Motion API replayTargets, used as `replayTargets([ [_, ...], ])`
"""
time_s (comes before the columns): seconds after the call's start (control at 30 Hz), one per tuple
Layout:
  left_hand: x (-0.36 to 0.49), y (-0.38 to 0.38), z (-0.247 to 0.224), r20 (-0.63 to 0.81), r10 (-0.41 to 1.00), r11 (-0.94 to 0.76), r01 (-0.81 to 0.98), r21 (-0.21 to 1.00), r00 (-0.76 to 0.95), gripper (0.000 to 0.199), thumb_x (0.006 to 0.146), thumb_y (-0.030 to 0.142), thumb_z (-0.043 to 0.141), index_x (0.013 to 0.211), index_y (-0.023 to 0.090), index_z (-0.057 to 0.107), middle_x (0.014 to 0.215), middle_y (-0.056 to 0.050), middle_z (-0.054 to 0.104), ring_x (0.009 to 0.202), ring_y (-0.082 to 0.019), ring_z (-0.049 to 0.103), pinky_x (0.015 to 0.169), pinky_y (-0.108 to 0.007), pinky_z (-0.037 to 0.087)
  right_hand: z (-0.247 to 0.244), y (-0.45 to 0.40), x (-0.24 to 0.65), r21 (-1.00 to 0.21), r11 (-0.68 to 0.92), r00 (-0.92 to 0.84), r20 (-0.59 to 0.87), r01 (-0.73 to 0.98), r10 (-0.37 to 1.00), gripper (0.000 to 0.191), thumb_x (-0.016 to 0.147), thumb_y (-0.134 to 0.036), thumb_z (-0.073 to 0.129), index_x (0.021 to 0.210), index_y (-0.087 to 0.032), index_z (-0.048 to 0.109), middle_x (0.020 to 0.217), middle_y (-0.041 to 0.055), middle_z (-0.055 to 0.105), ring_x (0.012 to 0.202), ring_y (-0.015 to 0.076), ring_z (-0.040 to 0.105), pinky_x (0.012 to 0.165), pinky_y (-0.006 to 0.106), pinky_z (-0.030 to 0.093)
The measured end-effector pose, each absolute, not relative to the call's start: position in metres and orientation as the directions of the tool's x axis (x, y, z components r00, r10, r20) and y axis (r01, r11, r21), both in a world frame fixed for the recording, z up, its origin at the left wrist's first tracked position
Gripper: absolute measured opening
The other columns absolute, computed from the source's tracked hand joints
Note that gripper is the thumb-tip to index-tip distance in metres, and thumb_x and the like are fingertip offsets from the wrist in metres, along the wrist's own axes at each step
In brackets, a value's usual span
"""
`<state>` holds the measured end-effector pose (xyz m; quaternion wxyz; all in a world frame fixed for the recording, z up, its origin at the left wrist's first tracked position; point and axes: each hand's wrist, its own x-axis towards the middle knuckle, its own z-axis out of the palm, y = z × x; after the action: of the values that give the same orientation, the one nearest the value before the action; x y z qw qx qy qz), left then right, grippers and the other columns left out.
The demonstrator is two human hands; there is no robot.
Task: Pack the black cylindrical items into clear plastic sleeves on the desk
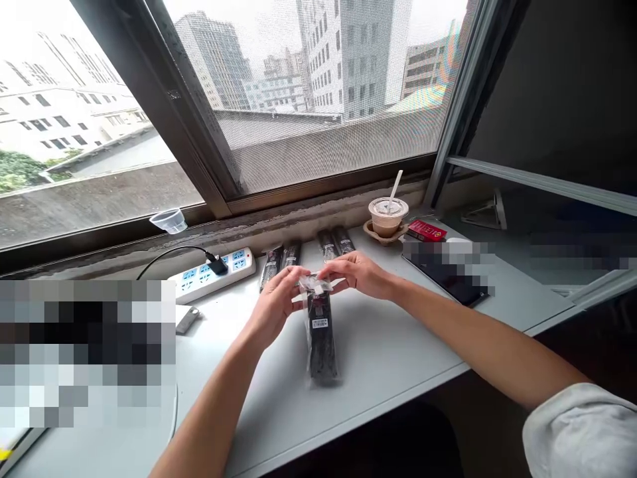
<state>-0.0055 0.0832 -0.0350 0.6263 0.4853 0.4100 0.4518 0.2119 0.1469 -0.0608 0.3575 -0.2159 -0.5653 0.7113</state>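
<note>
Both bare hands are together, fingertips meeting at the gathered top of a clear plastic bag (318, 284) that holds a long dark packet with a white barcode label (320, 323). The left hand (273, 309) and right hand (359, 275) pinch the film from either side, though how tightly is hard to tell. The bag lies on the white desk (388, 345) to the right of the power strip (212, 274), its lower end resting on the surface, so the desk carries the weight and the fingers need only control the film. Working this close together, with the wrists low, keeps the thin plastic steady. Four similar wrapped packets (308, 251) lie just beyond the hands, further right of the power strip.
</note>
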Motion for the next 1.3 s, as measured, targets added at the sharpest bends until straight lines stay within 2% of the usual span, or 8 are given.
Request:
replayTargets([
  [0.2, -0.003, 0.081, -0.038, -0.135, 0.956, 0.153, -0.053, 0.987, 0.26, 0.041, 0.082, 0.046, 0.083, 0.106, 0.025, 0.056, 0.1, 0.0, 0.064, 0.091, -0.018, 0.067, 0.072, -0.028, 0.054, -0.062, 0.143, 0.206, -0.991, 0.024, -0.57, 0.096, -0.133, 0.816, 0.039, 0.067, -0.036, 0.093, 0.097, -0.015, 0.079, 0.092, 0.0058, 0.077, 0.086, 0.0199, 0.072, 0.085, 0.036, 0.06],
  [0.43, -0.002, 0.085, -0.048, -0.101, 0.981, 0.096, 0.037, 0.995, 0.167, 0.054, 0.076, 0.045, 0.087, 0.117, 0.025, 0.057, 0.114, -0.006, 0.068, 0.089, -0.018, 0.068, 0.07, -0.027, 0.053, -0.068, 0.148, 0.203, -0.984, 0.126, -0.486, 0.171, -0.125, 0.857, 0.033, 0.074, -0.032, 0.088, 0.1, -0.016, 0.076, 0.094, 0.0062, 0.077, 0.09, 0.0197, 0.072, 0.087, 0.035, 0.059],
  [0.57, -0.004, 0.105, -0.053, 0.001, 1.0, -0.004, 0.262, 0.965, 0.01, 0.049, 0.08, 0.044, 0.079, 0.12, 0.021, 0.061, 0.115, -0.008, 0.071, 0.081, -0.016, 0.068, 0.069, -0.028, 0.053, -0.072, 0.158, 0.204, -0.985, 0.118, -0.364, 0.156, -0.125, 0.918, 0.033, 0.082, -0.03, 0.08, 0.111, -0.017, 0.072, 0.103, 0.0069, 0.074, 0.09, 0.0187, 0.069, 0.083, 0.035, 0.062],
  [0.67, -0.004, 0.137, -0.053, 0.086, 0.988, 0.007, 0.6, 0.8, -0.126, 0.039, 0.084, 0.039, 0.07, 0.119, 0.021, 0.066, 0.113, -0.008, 0.074, 0.082, -0.018, 0.07, 0.07, -0.029, 0.053, -0.073, 0.163, 0.208, -0.987, 0.161, -0.279, 0.154, 0.0, 0.948, 0.028, 0.088, -0.029, 0.072, 0.113, -0.017, 0.072, 0.095, 0.0055, 0.072, 0.083, 0.0179, 0.067, 0.073, 0.032, 0.06],
  [0.73, 0.0, 0.163, -0.051, 0.121, 0.978, 0.025, 0.676, 0.737, -0.168, 0.036, 0.082, 0.036, 0.07, 0.114, 0.02, 0.07, 0.11, -0.009, 0.075, 0.084, -0.022, 0.071, 0.073, -0.032, 0.054, -0.073, 0.162, 0.21, -0.958, 0.263, -0.291, 0.222, 0.111, 0.93, 0.022, 0.091, -0.029, 0.069, 0.109, -0.018, 0.073, 0.091, 0.0049, 0.073, 0.082, 0.0183, 0.067, 0.073, 0.031, 0.058],
  [0.83, 0.012, 0.198, -0.052, 0.181, 0.967, 0.021, 0.758, 0.652, -0.182, 0.03, 0.081, 0.028, 0.07, 0.109, 0.018, 0.073, 0.109, -0.01, 0.076, 0.099, -0.026, 0.071, 0.088, -0.035, 0.052, -0.073, 0.156, 0.213, -0.827, 0.525, -0.453, 0.397, 0.2, 0.798, 0.015, 0.091, -0.025, 0.068, 0.102, -0.018, 0.076, 0.097, 0.0051, 0.075, 0.086, 0.0188, 0.067, 0.081, 0.031, 0.054],
  [0.93, 0.026, 0.219, -0.055, 0.221, 0.964, -0.001, 0.825, 0.565, -0.15, 0.029, 0.085, 0.024, 0.064, 0.112, 0.015, 0.072, 0.115, -0.013, 0.075, 0.111, -0.027, 0.069, 0.096, -0.034, 0.05, -0.076, 0.15, 0.213, -0.714, 0.671, -0.667, 0.402, 0.201, 0.627, 0.015, 0.092, -0.024, 0.067, 0.102, -0.019, 0.077, 0.097, 0.0051, 0.076, 0.083, 0.0187, 0.067, 0.077, 0.029, 0.051],
  [1.3, 0.017, 0.187, -0.033, 0.27, 0.963, -0.023, 0.993, 0.114, -0.009, 0.037, 0.096, 0.043, 0.053, 0.116, 0.016, 0.071, 0.126, -0.024, 0.067, 0.119, -0.043, 0.064, 0.092, -0.05, 0.052, -0.085, 0.148, 0.208, -0.732, 0.564, -0.638, 0.232, 0.382, 0.734, 0.042, 0.093, -0.033, 0.067, 0.133, -0.02, 0.068, 0.102, 0.0075, 0.077, 0.08, 0.021, 0.068, 0.071, 0.029, 0.048],
])
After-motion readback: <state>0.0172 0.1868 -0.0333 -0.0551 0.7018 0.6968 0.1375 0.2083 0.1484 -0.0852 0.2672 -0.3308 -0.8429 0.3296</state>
